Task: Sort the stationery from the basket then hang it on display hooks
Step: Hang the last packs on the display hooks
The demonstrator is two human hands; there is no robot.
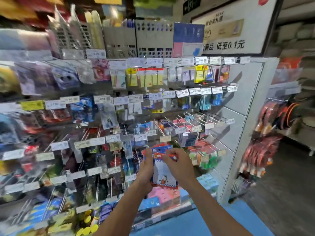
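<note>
Plastic-wrapped stationery packs [164, 174] are gripped by left hand [146, 169] and right hand [181, 165], fingers [171, 153] curled round them, in front of display hooks [207, 117].

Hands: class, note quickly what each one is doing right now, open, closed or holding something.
Left hand: grips the stack of packets from the side.
Right hand: pinches the top of the same stack.

Grey display rack [238, 103] carries hooks [207, 117] hung with stationery packets [148, 80] and price tags [182, 93].
</note>
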